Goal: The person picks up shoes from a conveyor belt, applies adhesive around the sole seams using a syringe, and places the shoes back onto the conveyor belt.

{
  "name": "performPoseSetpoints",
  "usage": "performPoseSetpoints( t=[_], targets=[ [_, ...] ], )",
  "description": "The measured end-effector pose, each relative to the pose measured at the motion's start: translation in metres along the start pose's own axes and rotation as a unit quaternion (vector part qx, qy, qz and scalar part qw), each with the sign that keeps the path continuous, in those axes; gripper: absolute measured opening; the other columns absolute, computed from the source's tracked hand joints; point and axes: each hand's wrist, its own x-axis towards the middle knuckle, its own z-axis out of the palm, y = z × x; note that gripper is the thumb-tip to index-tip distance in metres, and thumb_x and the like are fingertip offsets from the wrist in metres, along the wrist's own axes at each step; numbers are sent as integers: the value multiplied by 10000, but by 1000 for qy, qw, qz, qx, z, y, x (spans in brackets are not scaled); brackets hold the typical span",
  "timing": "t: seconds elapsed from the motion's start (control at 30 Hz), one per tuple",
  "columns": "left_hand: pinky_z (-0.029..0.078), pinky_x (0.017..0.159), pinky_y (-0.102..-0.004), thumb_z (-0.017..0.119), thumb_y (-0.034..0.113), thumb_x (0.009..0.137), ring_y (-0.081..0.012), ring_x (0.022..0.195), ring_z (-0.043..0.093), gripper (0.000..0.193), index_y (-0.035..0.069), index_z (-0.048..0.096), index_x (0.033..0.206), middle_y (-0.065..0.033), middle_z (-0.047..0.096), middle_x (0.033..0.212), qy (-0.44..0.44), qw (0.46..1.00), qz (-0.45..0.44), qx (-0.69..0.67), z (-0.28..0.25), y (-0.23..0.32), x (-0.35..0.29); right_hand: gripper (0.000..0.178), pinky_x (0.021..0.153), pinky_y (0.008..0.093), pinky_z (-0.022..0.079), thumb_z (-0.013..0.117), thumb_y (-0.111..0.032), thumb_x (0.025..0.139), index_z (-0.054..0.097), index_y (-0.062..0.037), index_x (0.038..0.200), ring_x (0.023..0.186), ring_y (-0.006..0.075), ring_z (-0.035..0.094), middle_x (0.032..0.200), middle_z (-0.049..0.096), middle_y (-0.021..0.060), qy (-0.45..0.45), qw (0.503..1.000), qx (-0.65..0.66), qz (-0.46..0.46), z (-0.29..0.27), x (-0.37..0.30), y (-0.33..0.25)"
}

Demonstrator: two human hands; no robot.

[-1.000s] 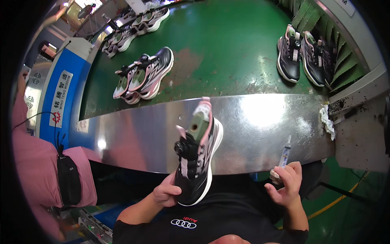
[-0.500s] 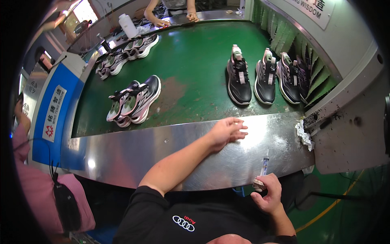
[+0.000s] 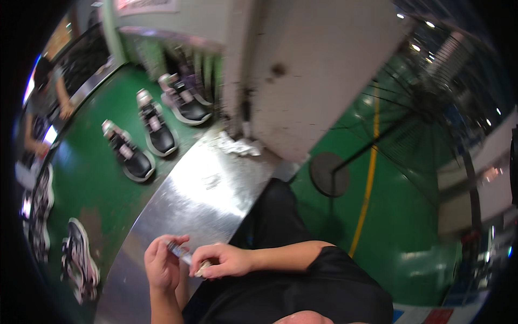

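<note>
In front of me, over the near edge of the metal ledge, my hands are together at a thin clear syringe with blue markings (image 3: 178, 250). My left hand (image 3: 162, 264) has its fingers at the syringe's far end. At the other end, my right hand (image 3: 224, 260) is closed around it, along with a small beige lump (image 3: 203, 268) whose kind I cannot make out. The syringe's tip is hidden by the left fingers. Black and pink sports shoes (image 3: 128, 154) stand on the green belt (image 3: 81, 183) past the ledge.
The metal ledge (image 3: 186, 194) borders the belt, with crumpled white paper (image 3: 237, 144) at its far end. Green strip curtains (image 3: 154, 56) hang beside the shoes. To the right are a pale machine panel (image 3: 307, 70) and a standing fan (image 3: 426, 108). Another person (image 3: 46, 102) is across the belt.
My view has swung to the right. My left hand has left the ledge and come to the syringe, which was in the right hand alone and pointing away from me.
</note>
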Motion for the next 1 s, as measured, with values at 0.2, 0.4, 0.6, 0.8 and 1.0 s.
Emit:
performPoseSetpoints(
  t=[0.2,0.4,0.6,0.8,1.0],
  targets=[
    [505,786,-350,515,184,960,-265,957,607,196,-2,560,1004,-126,629,957,-26,994,-55,-89,42,-6,12,169,595,222,458,540,-197,923,501,-77,1036,707,130,590,986,623,87,4,971,237,-28,-2,-21,-3],
    [480,803,-328,537,183,952,-237,942,586,166,18,542,931,-115,630,934,-48,996,-20,-67,28,-16,13,147,594,230,441,566,-203,908,530,-84,986,688,114,571,874,611,41,-14,992,106,-66,-11,-18,2],
    [479,772,-306,530,209,961,-221,896,614,241,-26,566,920,-149,645,926,-16,999,31,35,12,-30,19,152,644,407,470,682,-170,752,594,-84,842,714,277,595,786,567,117,71,922,-330,-188,-22,-15,-4],
    [499,774,-278,525,202,965,-147,878,602,212,24,598,1054,-75,643,978,100,994,35,21,-11,-30,48,183,642,428,473,672,-211,777,552,-91,846,771,334,588,840,552,106,131,842,-500,-156,-40,-11,4],
    [473,765,-253,589,80,897,-152,814,604,135,-23,640,968,-76,640,921,141,848,89,502,-80,-24,68,209,722,407,473,639,-142,813,542,-54,976,790,321,595,896,560,128,160,876,-417,-181,-73,6,6]
  ],
)
